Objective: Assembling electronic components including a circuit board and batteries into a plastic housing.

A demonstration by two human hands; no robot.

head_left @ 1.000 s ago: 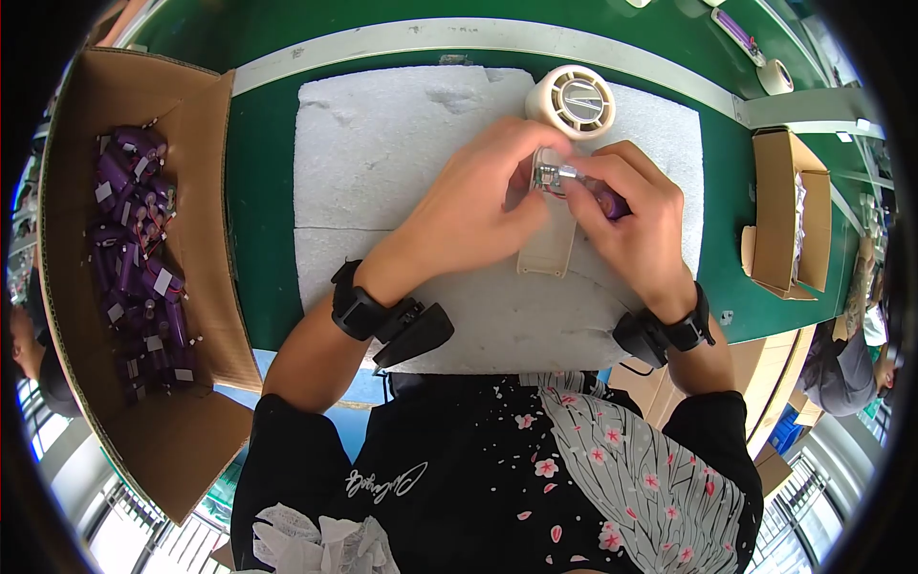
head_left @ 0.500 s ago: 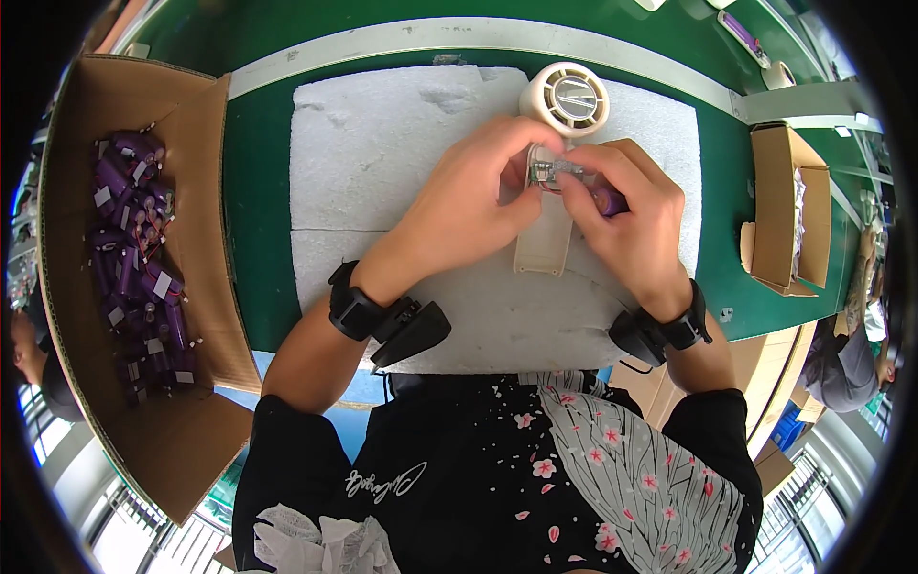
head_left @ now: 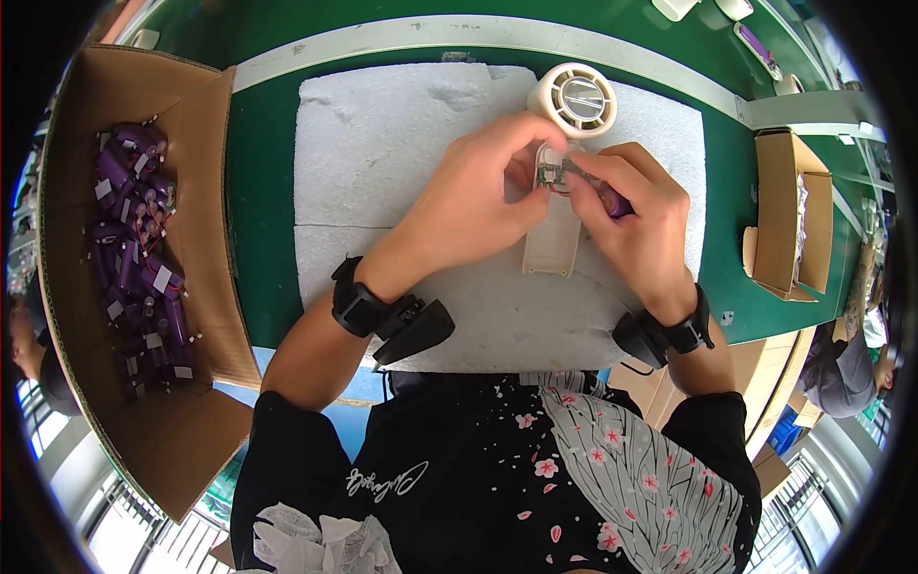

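Note:
A cream handheld fan lies on the foam pad, with its round head (head_left: 581,101) at the far end and its open handle shell (head_left: 551,253) pointing toward me. Over the upper handle, my left hand (head_left: 470,196) curls its thumb and fingers around a small green circuit board (head_left: 550,174) with a clear plastic part. My right hand (head_left: 639,206) closes from the other side; its fingertips press near the board's right edge. A purple battery (head_left: 615,199) shows under those right fingers, partly hidden. Thin red wire shows just below the board.
A large cardboard box (head_left: 206,191) with several purple wired batteries (head_left: 143,249) stands at the left. The white foam pad (head_left: 373,182) covers the middle of the green table (head_left: 263,277). At the right is a smaller cardboard box (head_left: 816,225) holding white pieces. A pale rail (head_left: 402,43) crosses behind.
The whole view has shifted slightly, with the fan and hands a little farther right in the picture. Both hands keep nearly the same grip; my right fingers move slightly at the board.

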